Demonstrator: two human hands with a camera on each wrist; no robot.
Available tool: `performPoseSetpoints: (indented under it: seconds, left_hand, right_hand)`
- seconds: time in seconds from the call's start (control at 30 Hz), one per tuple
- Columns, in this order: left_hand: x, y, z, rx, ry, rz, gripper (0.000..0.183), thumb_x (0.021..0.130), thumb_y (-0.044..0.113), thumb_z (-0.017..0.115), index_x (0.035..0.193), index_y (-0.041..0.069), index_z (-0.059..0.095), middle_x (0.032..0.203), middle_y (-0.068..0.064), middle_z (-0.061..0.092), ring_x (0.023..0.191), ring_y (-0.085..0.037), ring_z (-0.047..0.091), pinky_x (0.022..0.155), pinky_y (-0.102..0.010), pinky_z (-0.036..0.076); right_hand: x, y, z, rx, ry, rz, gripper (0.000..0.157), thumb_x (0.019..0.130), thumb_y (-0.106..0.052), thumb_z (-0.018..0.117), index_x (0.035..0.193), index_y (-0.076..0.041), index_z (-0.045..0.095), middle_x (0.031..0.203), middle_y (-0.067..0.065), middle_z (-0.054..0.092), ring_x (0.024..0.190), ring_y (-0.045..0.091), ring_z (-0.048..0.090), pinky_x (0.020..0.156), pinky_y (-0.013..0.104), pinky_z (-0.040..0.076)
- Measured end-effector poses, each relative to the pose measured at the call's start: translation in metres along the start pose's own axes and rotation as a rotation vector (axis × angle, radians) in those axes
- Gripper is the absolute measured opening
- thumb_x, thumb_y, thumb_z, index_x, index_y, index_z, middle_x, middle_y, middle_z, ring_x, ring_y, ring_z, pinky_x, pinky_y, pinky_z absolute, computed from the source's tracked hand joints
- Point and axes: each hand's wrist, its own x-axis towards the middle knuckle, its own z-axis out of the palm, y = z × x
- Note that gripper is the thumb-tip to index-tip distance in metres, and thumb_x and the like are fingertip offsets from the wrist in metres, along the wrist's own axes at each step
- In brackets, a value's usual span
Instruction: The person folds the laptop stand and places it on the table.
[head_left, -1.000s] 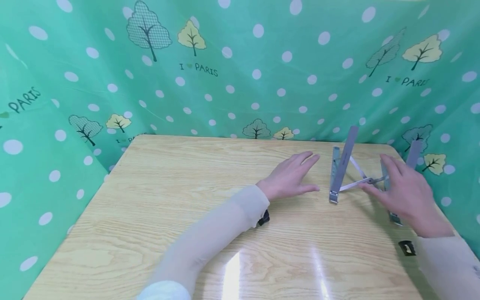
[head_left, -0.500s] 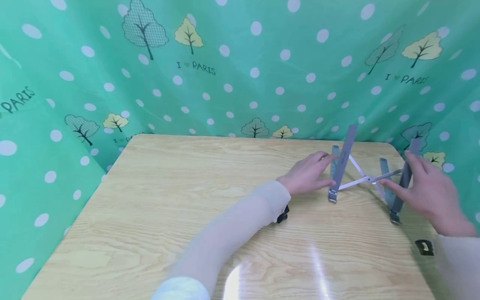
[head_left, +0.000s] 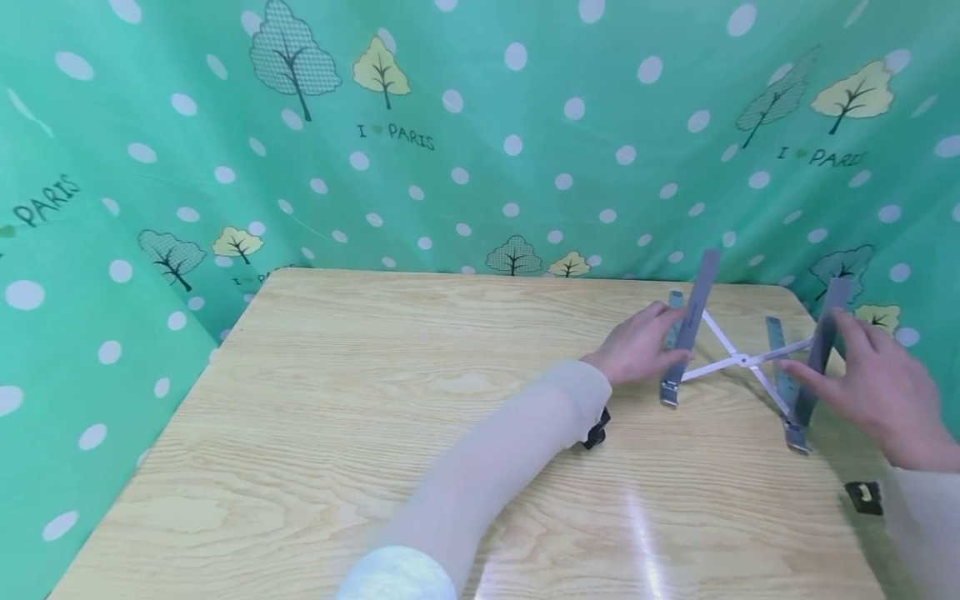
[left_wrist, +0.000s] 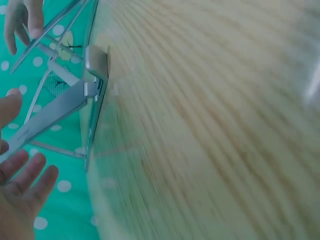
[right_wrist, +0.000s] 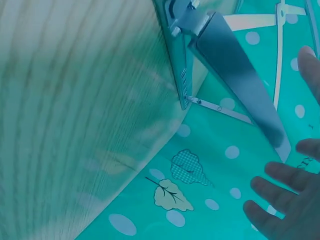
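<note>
The left hand at the metal stand escapes right wrist view.

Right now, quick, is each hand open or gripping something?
Left hand: open, fingers at the gray stand.
Right hand: open, at the stand's other side.

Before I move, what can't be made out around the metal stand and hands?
Left wrist view: part of the left hand, cut off by the left edge.
Right wrist view: part of the right hand, cut off by the right edge; part of the metal stand, by the top edge.
Head view: black piece, partly hidden by the left sleeve.
Head view: left hand contact with the stand, too small to judge.
</note>
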Motion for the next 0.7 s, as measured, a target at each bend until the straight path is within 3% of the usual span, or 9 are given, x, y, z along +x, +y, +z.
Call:
performPoseSetpoints:
  seconds: [0.13, 0.3, 0.47, 0.57, 0.7]
  left_hand:
    - [0.003, 0.002, 0.004, -0.004, 0.011, -0.05, 0.072, 0.087, 0.045, 0.066, 0.148, 0.026, 0.035, 0.122, 0.01, 0.048, 0.094, 0.001, 0.05, 0.08, -0.011, 0.045]
    - [0.008, 0.004, 0.007, -0.038, 0.004, -0.1, 0.07, 0.088, 0.042, 0.067, 0.148, 0.025, 0.035, 0.12, 0.01, 0.05, 0.093, 0.001, 0.051, 0.079, -0.011, 0.044]
    - [0.015, 0.005, 0.01, -0.093, 0.008, -0.096, 0.062, 0.09, 0.033, 0.066, 0.145, 0.022, 0.04, 0.116, 0.009, 0.057, 0.094, 0.001, 0.053, 0.075, -0.009, 0.044]
    - [0.018, 0.007, 0.012, -0.134, 0.014, -0.108, 0.057, 0.091, 0.028, 0.066, 0.143, 0.022, 0.043, 0.112, 0.01, 0.059, 0.09, 0.001, 0.054, 0.069, -0.007, 0.044]
    - [0.021, 0.011, 0.016, -0.208, 0.036, -0.155, 0.054, 0.091, 0.018, 0.065, 0.141, 0.022, 0.045, 0.108, 0.009, 0.059, 0.086, 0.001, 0.055, 0.063, -0.007, 0.045]
  right_hand:
    - [0.003, 0.002, 0.001, 0.002, -0.044, 0.035, 0.107, 0.082, -0.06, 0.063, 0.153, -0.005, 0.004, 0.139, 0.042, 0.025, 0.11, 0.06, 0.032, 0.076, 0.074, 0.033]
    - [0.004, 0.004, 0.004, 0.029, -0.096, 0.07, 0.109, 0.084, -0.06, 0.06, 0.152, -0.002, -0.003, 0.129, 0.046, 0.028, 0.1, 0.062, 0.038, 0.063, 0.07, 0.039]
    - [0.004, 0.005, 0.005, 0.112, -0.116, 0.075, 0.099, 0.092, -0.05, 0.055, 0.15, 0.001, -0.007, 0.131, 0.045, 0.028, 0.104, 0.063, 0.037, 0.063, 0.069, 0.039]
    - [0.004, 0.004, 0.006, 0.151, -0.108, 0.076, 0.081, 0.095, -0.041, 0.052, 0.149, 0.003, 0.011, 0.124, 0.041, 0.039, 0.095, 0.058, 0.047, 0.057, 0.06, 0.043]
    - [0.005, 0.003, 0.007, 0.18, -0.105, 0.077, 0.054, 0.096, -0.031, 0.051, 0.13, 0.005, 0.027, 0.107, 0.036, 0.048, 0.076, 0.051, 0.055, 0.044, 0.039, 0.041]
